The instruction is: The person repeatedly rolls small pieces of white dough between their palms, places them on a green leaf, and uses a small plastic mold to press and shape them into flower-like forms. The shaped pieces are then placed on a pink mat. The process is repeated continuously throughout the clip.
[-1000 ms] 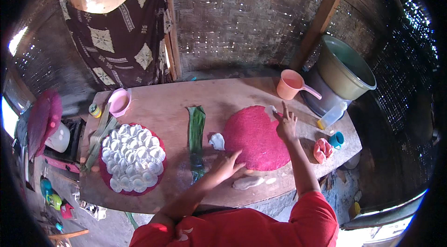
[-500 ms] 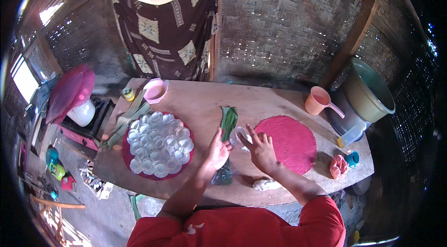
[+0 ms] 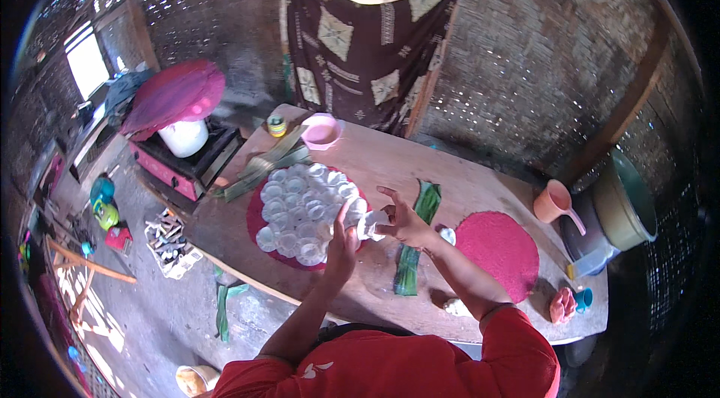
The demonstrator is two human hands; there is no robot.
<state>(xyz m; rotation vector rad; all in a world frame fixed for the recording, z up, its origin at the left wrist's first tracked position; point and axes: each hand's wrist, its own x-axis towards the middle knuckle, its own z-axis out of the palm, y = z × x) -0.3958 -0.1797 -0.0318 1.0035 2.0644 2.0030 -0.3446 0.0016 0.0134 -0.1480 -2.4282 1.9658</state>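
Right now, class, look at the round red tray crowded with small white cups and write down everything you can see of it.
The round red tray lies flat on the wooden table, left of a folded green leaf. Small white cups, seemingly thin plastic, cover nearly all of it; only its red rim shows. The left hand hovers at its right edge, while the right hand holds one white cup just beyond it.
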